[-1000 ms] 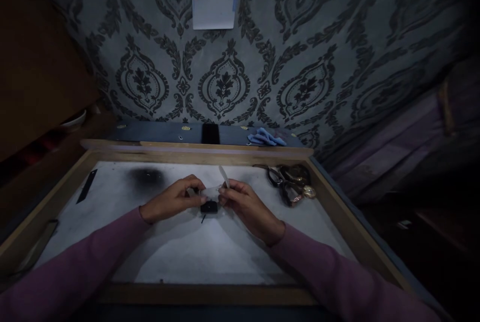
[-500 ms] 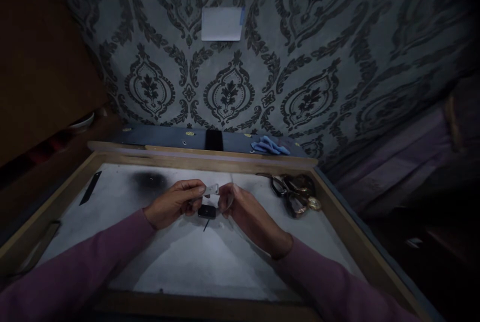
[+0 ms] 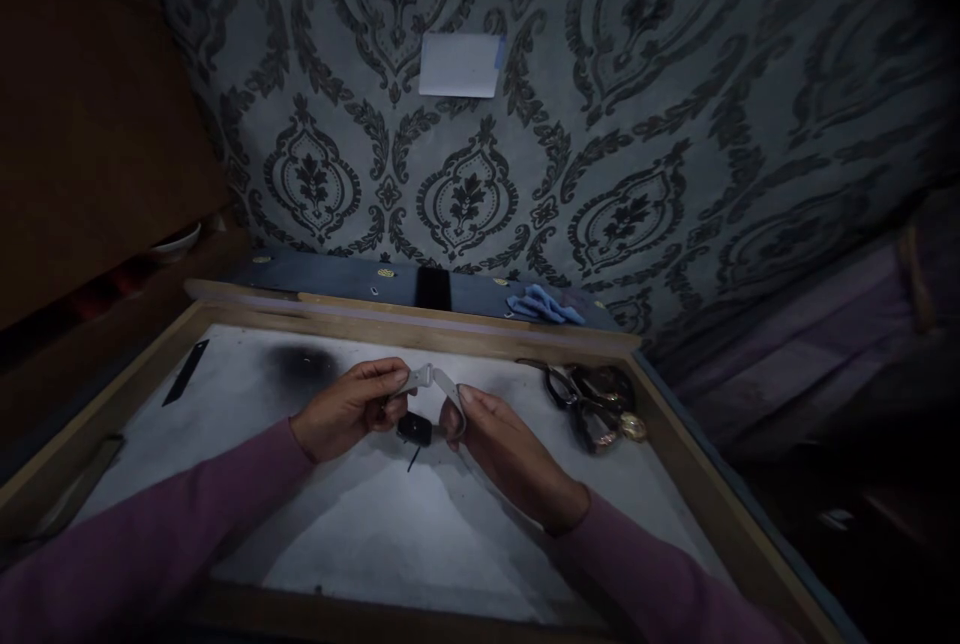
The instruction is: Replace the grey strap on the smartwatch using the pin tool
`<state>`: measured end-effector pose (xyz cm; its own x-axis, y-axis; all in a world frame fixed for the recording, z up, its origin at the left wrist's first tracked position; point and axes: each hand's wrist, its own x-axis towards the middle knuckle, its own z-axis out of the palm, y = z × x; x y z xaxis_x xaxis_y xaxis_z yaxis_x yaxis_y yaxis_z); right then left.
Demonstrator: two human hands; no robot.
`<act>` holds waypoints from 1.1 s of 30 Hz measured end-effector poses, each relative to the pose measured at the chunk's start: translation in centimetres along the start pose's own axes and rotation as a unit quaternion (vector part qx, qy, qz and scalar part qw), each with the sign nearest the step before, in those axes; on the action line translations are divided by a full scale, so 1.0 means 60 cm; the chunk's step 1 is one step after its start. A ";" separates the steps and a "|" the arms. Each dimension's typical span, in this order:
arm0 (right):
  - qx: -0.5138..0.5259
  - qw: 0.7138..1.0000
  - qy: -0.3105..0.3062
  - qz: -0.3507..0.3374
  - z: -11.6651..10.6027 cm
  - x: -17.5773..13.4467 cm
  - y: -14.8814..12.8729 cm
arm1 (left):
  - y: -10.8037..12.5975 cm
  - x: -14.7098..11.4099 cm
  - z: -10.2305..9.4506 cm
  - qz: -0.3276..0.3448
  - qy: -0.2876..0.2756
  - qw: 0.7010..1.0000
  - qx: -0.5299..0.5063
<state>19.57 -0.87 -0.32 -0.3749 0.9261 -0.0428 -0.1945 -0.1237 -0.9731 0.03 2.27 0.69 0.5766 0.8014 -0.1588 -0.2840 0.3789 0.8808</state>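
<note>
Between my hands hangs a smartwatch [image 3: 415, 429] with a dark square face and a pale grey strap. My left hand [image 3: 352, 409] pinches the strap half that ends in a buckle loop [image 3: 427, 376]. Curled round the other strap half [image 3: 450, 390], my right hand [image 3: 510, 449] grips it with thumb and fingers. The tip of that half is right beside the buckle; whether it has entered the loop I cannot tell. A thin dark stick-like piece [image 3: 413, 460] shows just below the watch face.
A wood-rimmed white tabletop [image 3: 360, 534] lies under my hands. Several watches [image 3: 592, 404] are heaped at its right. A flat black strip [image 3: 185, 373] lies at the left. Beyond the rim [image 3: 480, 325] are a black phone-like object [image 3: 433, 288] and a blue cloth [image 3: 545, 304].
My right hand has shifted slightly, and the free strap end now points toward the buckle with more of it showing. The watch face has tilted a little. The camera view has shifted slightly.
</note>
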 end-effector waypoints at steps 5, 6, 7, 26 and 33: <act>-0.008 1.000 -0.005 -0.002 0.000 -0.001 0.002 | 0.000 0.000 -0.001 0.001 -0.007 1.000 0.009; -0.011 1.000 -0.006 -0.002 0.000 -0.001 0.002 | 0.000 0.000 -0.001 0.000 -0.008 1.000 0.012; -0.016 1.000 -0.008 0.000 -0.001 -0.002 0.003 | -0.001 0.000 -0.001 -0.001 -0.010 1.000 0.016; -0.062 0.996 -0.058 -0.009 -0.005 -0.005 -0.005 | 0.004 -0.003 0.003 -0.016 -0.004 0.998 0.062; -0.164 0.985 -0.034 -0.051 0.002 -0.014 -0.008 | -0.008 -0.006 0.008 -0.002 -0.012 0.988 0.153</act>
<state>19.89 -1.62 0.22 -0.4313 0.9000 0.0634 0.0648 0.1010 -0.9928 0.34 1.58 0.52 0.5971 0.7869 -0.1554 -0.0378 0.2212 0.9745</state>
